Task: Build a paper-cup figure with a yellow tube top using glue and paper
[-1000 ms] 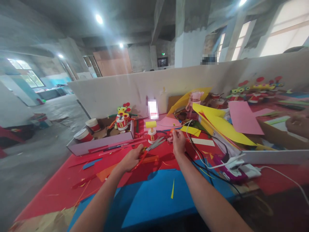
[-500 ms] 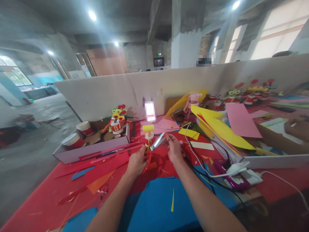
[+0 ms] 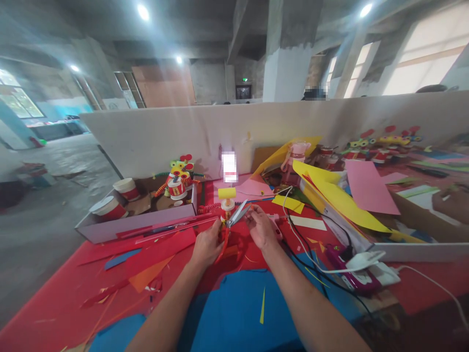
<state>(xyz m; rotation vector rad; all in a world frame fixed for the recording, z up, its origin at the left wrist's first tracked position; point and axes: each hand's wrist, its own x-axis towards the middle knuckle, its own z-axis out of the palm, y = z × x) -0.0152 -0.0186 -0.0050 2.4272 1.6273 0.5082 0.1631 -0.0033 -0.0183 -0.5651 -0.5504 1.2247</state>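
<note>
My left hand (image 3: pixel 208 244) is wrapped round the red handles of a pair of scissors (image 3: pixel 239 214), whose silver blades stand apart and point up and to the right. My right hand (image 3: pixel 261 226) is beside the blade tips, thumb and fingers pinched on a small orange piece, mostly hidden by the fingers. Just behind the scissors stands a paper cup (image 3: pixel 227 207) with a yellow paper roll (image 3: pixel 226 193) on top. A blue sheet (image 3: pixel 242 308) lies beneath my forearms.
At left, a box (image 3: pixel 139 226) holds paper cups and a finished cup figure (image 3: pixel 178 183). To the right are a power strip (image 3: pixel 353 274) with cables, a pink glue gun (image 3: pixel 275 222) and a box (image 3: pixel 417 249) of coloured paper. A white partition (image 3: pixel 164 132) stands behind. Another person's hand (image 3: pixel 449 201) is at far right.
The scissor blades have spread wider apart. My right hand stays close to the tips, its fingers slightly shifted. The view has tilted a little.
</note>
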